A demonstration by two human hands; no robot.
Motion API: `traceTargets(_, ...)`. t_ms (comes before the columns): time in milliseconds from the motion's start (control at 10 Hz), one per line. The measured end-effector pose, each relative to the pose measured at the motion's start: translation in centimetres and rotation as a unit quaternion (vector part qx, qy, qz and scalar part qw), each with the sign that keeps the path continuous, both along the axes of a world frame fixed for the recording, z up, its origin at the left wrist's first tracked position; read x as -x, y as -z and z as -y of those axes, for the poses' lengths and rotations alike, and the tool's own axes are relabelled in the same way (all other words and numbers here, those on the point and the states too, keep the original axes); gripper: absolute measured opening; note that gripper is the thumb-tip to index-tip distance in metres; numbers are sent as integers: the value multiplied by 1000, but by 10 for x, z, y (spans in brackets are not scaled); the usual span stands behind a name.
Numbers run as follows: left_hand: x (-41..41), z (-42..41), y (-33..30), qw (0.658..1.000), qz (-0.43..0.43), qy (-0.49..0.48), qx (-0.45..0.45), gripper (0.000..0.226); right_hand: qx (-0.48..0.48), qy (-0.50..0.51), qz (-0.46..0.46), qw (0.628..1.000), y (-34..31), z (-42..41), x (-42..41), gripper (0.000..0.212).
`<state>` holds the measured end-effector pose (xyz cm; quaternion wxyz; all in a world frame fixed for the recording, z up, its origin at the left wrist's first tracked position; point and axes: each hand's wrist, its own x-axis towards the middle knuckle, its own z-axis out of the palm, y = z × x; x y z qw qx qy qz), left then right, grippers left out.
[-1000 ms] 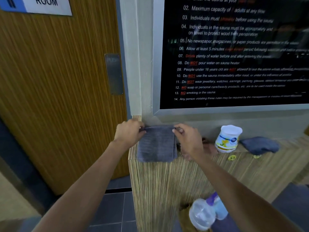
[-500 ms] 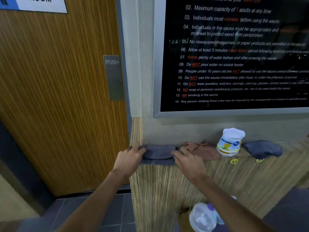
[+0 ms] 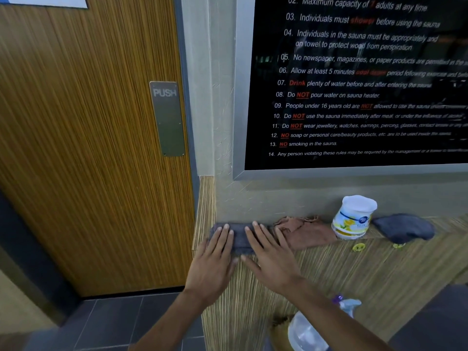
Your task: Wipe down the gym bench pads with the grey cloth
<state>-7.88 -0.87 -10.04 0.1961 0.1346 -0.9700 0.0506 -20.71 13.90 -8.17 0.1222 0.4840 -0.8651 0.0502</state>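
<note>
Pressing both palms flat, I now have the grey cloth (image 3: 239, 238) folded on the ledge (image 3: 329, 252) at 12 o'clock; a second ago I held it up. My left hand (image 3: 215, 259) and right hand (image 3: 272, 259) lie open, gripping nothing. No bench is in sight, so wiping looks finished.

The grey cloth (image 3: 239, 236) lies folded, apparently in a flat rectangle, on the narrow wood-grain ledge (image 3: 445, 222). Its front edge hangs slightly over the ledge's lip
</note>
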Motion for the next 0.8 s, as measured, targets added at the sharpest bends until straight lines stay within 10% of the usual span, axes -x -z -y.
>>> traceTargets(500, -3, -15, -9, 999, -16, -29, -23, 67, -18, -6, 27, 999, -8, -12, 2, 72)
traceTargets(800, -110, -69, 90, 981, -168, 14, -96, 40, 288, -46, 244, 925, 21, -97, -77, 56)
